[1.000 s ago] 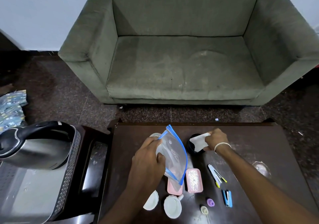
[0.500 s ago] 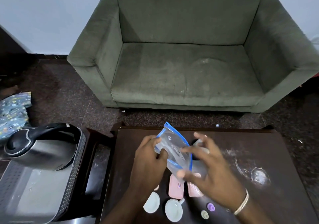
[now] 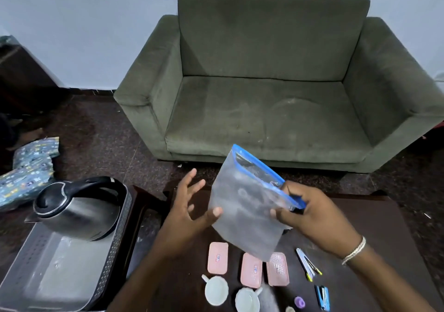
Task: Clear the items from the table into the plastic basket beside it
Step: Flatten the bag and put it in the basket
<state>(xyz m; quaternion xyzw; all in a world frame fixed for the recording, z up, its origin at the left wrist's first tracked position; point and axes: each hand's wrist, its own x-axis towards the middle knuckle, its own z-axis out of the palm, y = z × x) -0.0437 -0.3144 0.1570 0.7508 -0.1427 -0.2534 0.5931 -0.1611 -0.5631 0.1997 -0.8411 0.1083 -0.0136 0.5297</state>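
A clear zip bag [image 3: 245,206] with a blue seal hangs above the dark wooden table [image 3: 374,230]. My right hand [image 3: 310,213] grips it at the sealed edge. My left hand [image 3: 189,206] is spread open beside the bag, its thumb touching the lower left corner. Below on the table lie three pink rectangular cases [image 3: 251,269], two small white cups [image 3: 216,290], pens [image 3: 306,263], a blue stapler [image 3: 322,297] and a purple ring [image 3: 299,302]. The grey plastic basket [image 3: 115,246] stands left of the table with a steel kettle [image 3: 77,210] inside.
A green sofa [image 3: 264,109] faces the table across a strip of dark floor. A patterned cloth [image 3: 26,172] lies on the floor at the far left. Dark furniture [image 3: 21,76] stands by the wall at left.
The bag has passed from my left hand to my right and risen above the table. My left hand has let go and spread open. The camera has tilted up.
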